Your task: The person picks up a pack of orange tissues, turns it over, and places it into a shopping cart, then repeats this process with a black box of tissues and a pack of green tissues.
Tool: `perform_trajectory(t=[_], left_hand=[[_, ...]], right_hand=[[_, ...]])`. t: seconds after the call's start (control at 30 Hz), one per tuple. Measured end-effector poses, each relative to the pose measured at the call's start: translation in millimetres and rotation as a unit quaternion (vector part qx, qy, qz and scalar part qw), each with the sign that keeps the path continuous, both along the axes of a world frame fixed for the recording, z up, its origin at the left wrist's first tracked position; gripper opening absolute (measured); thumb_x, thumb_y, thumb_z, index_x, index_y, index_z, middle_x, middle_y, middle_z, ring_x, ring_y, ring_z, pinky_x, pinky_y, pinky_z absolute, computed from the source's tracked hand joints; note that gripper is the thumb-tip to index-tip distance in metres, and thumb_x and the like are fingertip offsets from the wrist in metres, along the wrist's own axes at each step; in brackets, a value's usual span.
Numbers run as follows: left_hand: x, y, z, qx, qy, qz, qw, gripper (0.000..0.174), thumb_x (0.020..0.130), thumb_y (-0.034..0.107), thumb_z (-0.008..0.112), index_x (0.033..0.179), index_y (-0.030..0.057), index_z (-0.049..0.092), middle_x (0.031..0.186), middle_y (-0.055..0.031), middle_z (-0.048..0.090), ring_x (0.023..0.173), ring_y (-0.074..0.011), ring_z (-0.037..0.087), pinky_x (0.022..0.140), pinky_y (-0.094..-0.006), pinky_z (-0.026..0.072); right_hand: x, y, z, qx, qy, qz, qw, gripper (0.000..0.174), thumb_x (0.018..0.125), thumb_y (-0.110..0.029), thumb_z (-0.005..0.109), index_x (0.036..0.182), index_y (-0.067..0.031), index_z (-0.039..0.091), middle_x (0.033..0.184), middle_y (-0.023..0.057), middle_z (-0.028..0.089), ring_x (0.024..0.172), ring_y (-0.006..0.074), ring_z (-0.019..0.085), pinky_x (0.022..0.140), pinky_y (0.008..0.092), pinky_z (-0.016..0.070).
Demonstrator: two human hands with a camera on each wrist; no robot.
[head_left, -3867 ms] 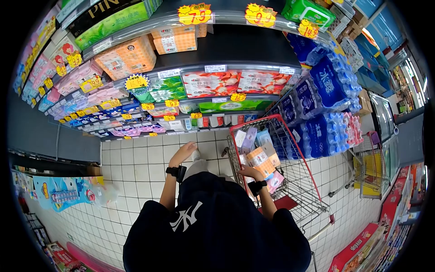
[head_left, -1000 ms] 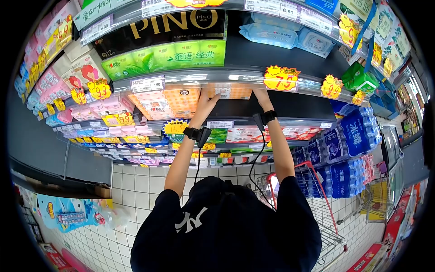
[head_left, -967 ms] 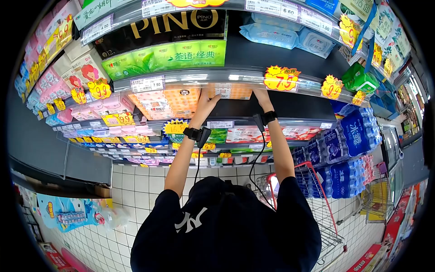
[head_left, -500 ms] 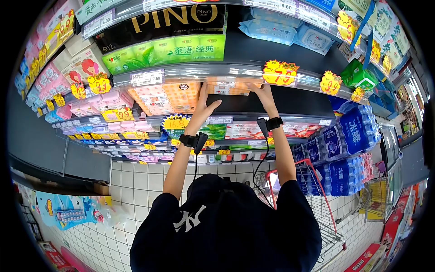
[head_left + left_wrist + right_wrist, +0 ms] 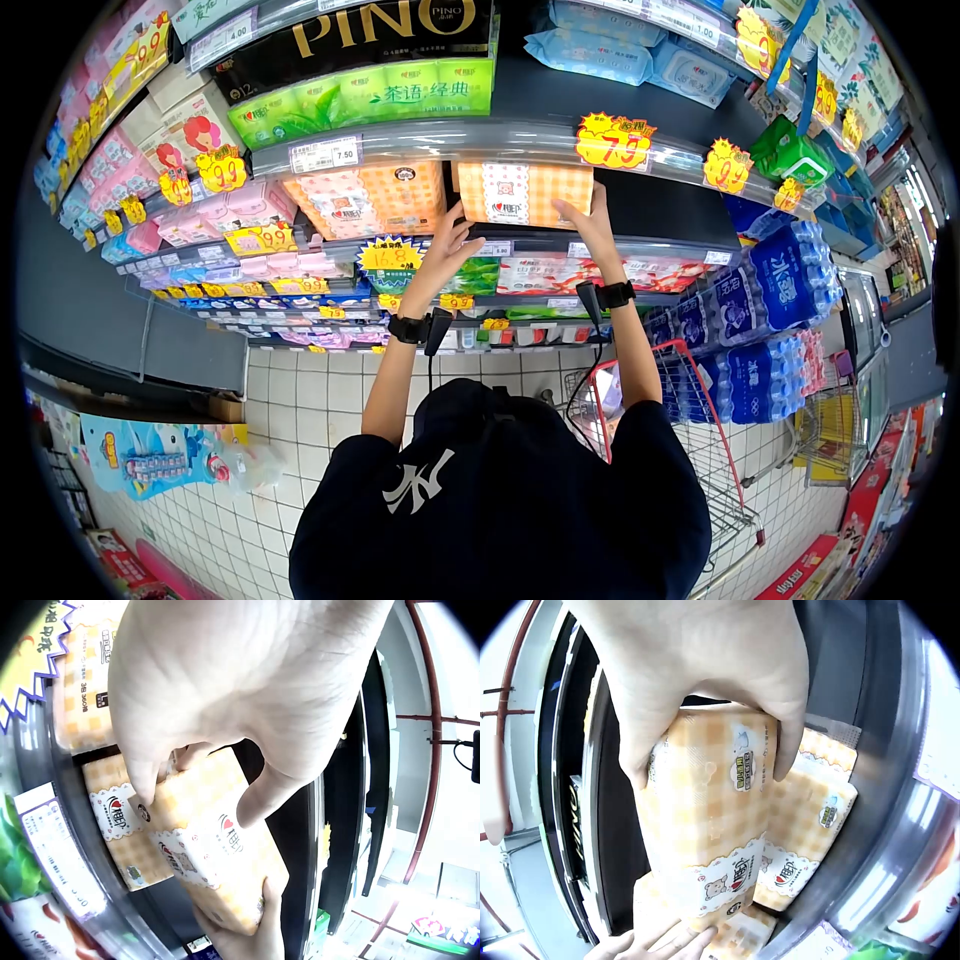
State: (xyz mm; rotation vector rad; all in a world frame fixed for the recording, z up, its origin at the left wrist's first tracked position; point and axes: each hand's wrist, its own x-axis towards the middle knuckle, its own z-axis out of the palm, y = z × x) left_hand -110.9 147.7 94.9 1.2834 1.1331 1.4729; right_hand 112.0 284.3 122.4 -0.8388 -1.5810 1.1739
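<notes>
An orange checkered tissue pack (image 5: 525, 194) (image 5: 217, 847) (image 5: 712, 787) juts out from under a shelf edge. The right hand (image 5: 590, 228) (image 5: 697, 667) grips its right end, with thumb and fingers on opposite sides. At its left end is the left hand (image 5: 440, 258) (image 5: 240, 682); its fingers are at the lower corner, and its thumb sticks out apart below the pack in the head view. The left fingers (image 5: 679, 941) also show against the pack's far end in the right wrist view. Similar packs (image 5: 124, 825) (image 5: 802, 825) lie beside and below it.
A larger orange pack (image 5: 365, 203) stands left of the hands. The price-tagged shelf edge (image 5: 410, 142) runs just above them. A shopping cart (image 5: 690, 440) stands at the person's right, near stacked bottled water (image 5: 765, 290). Cables hang from the wrist devices.
The pack has come out from under the shelf edge toward the person, showing more of its front. Both hands have moved down a little, and the left hand's fingers sit lower on its left end.
</notes>
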Motion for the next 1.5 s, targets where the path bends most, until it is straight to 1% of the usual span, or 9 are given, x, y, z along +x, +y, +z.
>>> perform_trajectory(t=[0.2, 0.27, 0.4, 0.53, 0.7, 0.93, 1.03, 1.23, 1.5], left_hand=[[-2, -24, 3, -0.002, 0.064, -0.014, 0.998, 0.066, 0.088, 0.022, 0.060, 0.141, 0.0080, 0.025, 0.140, -0.0131, 0.033, 0.127, -0.0254, 0.037, 0.102, -0.0384, 0.0342], [1, -33, 11, 0.006, 0.104, 0.007, 0.995, 0.067, 0.088, 0.023, 0.060, 0.143, 0.0095, 0.023, 0.143, -0.0133, 0.030, 0.128, -0.0252, 0.036, 0.103, -0.0388, 0.0340], [8, -48, 20, 0.023, 0.068, 0.007, 0.997, 0.069, 0.089, 0.025, 0.058, 0.144, 0.0118, 0.019, 0.147, -0.0109, 0.025, 0.131, -0.0223, 0.033, 0.105, -0.0394, 0.0310], [14, -65, 34, 0.038, 0.050, 0.023, 0.998, 0.066, 0.090, 0.023, 0.056, 0.143, 0.0079, 0.020, 0.147, -0.0108, 0.025, 0.131, -0.0210, 0.032, 0.105, -0.0374, 0.0305], [22, -89, 57, 0.081, 0.047, 0.059, 0.994, 0.058, 0.089, 0.011, 0.054, 0.141, 0.0051, 0.028, 0.146, -0.0126, 0.026, 0.134, -0.0223, 0.027, 0.106, -0.0352, 0.0273], [28, -115, 80, 0.086, 0.039, 0.092, 0.991, 0.060, 0.087, 0.008, 0.057, 0.139, -0.0008, 0.028, 0.146, -0.0148, 0.026, 0.133, -0.0225, 0.028, 0.106, -0.0354, 0.0278], [33, -126, 90, 0.099, 0.028, 0.105, 0.989, 0.060, 0.086, 0.004, 0.055, 0.139, -0.0014, 0.028, 0.145, -0.0144, 0.027, 0.133, -0.0221, 0.028, 0.105, -0.0353, 0.0286], [38, -148, 107, 0.088, -0.009, 0.132, 0.987, 0.062, 0.082, 0.008, 0.058, 0.136, -0.0058, 0.031, 0.144, -0.0175, 0.029, 0.131, -0.0239, 0.030, 0.108, -0.0360, 0.0217], [40, -155, 106, 0.092, -0.019, 0.121, 0.988, 0.065, 0.081, 0.012, 0.060, 0.136, -0.0072, 0.031, 0.142, -0.0173, 0.031, 0.131, -0.0239, 0.032, 0.107, -0.0361, 0.0219]], right_hand=[[17, -33, 2, -0.031, 0.001, 0.010, 0.999, 0.062, 0.077, -0.020, 0.073, 0.118, 0.0047, 0.033, 0.103, 0.0138, 0.055, 0.094, 0.0152, 0.056, 0.076, 0.0257, 0.0488], [21, -47, 8, -0.039, 0.003, 0.019, 0.999, 0.060, 0.078, -0.024, 0.072, 0.117, 0.0043, 0.035, 0.104, 0.0132, 0.056, 0.095, 0.0151, 0.056, 0.079, 0.0259, 0.0471], [24, -70, 16, -0.060, 0.004, 0.010, 0.998, 0.055, 0.082, -0.032, 0.067, 0.115, 0.0028, 0.040, 0.106, 0.0120, 0.055, 0.098, 0.0146, 0.053, 0.086, 0.0267, 0.0422], [30, -86, 21, -0.067, 0.010, 0.025, 0.997, 0.058, 0.085, -0.034, 0.062, 0.124, 0.0024, 0.039, 0.114, 0.0128, 0.053, 0.106, 0.0164, 0.049, 0.092, 0.0288, 0.0382], [37, -107, 30, -0.101, 0.008, 0.039, 0.994, 0.061, 0.089, -0.038, 0.052, 0.132, 0.0030, 0.036, 0.124, 0.0145, 0.049, 0.114, 0.0194, 0.046, 0.099, 0.0304, 0.0326], [52, -122, 28, -0.144, 0.037, 0.046, 0.988, 0.063, 0.091, -0.040, 0.047, 0.133, 0.0048, 0.033, 0.125, 0.0157, 0.046, 0.114, 0.0182, 0.046, 0.097, 0.0293, 0.0345], [54, -136, 43, -0.151, 0.094, 0.078, 0.981, 0.066, 0.090, -0.042, 0.048, 0.134, 0.0051, 0.031, 0.124, 0.0160, 0.047, 0.114, 0.0179, 0.046, 0.096, 0.0287, 0.0355], [64, -155, 56, -0.071, 0.064, 0.054, 0.994, 0.073, 0.086, -0.050, 0.050, 0.132, 0.0046, 0.033, 0.122, 0.0158, 0.047, 0.114, 0.0205, 0.044, 0.095, 0.0313, 0.0346], [71, -161, 49, -0.017, 0.030, 0.031, 0.999, 0.088, 0.081, -0.067, 0.046, 0.129, 0.0055, 0.036, 0.118, 0.0150, 0.048, 0.110, 0.0212, 0.046, 0.093, 0.0328, 0.0354]])
